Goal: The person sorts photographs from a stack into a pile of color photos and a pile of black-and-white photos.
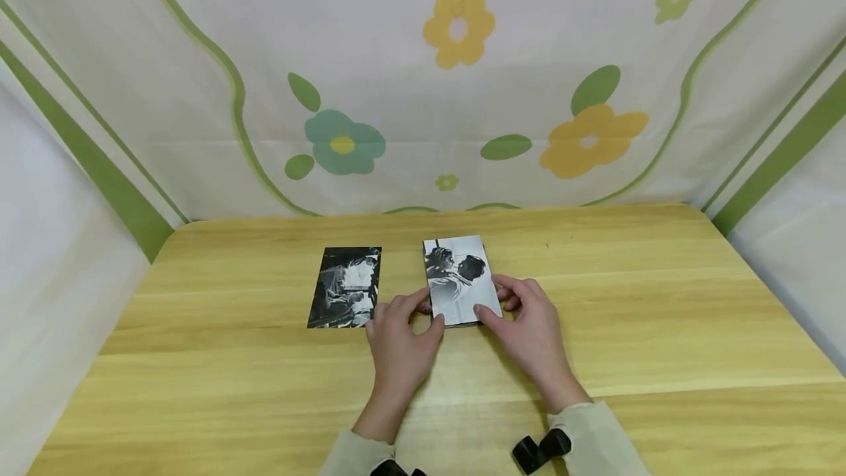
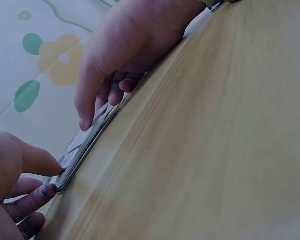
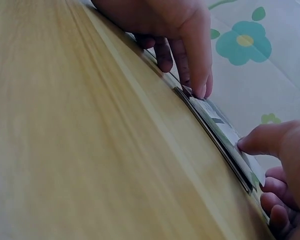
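A stack of black-and-white photo cards (image 1: 459, 281) lies on the wooden table, its top picture showing two people close together. My left hand (image 1: 405, 344) grips the near left corner, thumb at the near edge and fingers along the left side. On the other side my right hand (image 1: 532, 329) holds the stack, its thumb on the top card near the front and its fingers against the right edge. Several layered edges of the stack (image 3: 217, 137) show in the right wrist view. Left of it, a darker photo card (image 1: 345, 287) lies flat beside my left fingers.
The wooden table (image 1: 264, 402) runs back to a white cloth (image 1: 410, 94) printed with flowers and green lines. Cloth walls also rise at both sides. A black strap piece (image 1: 542, 450) sits at my right sleeve.
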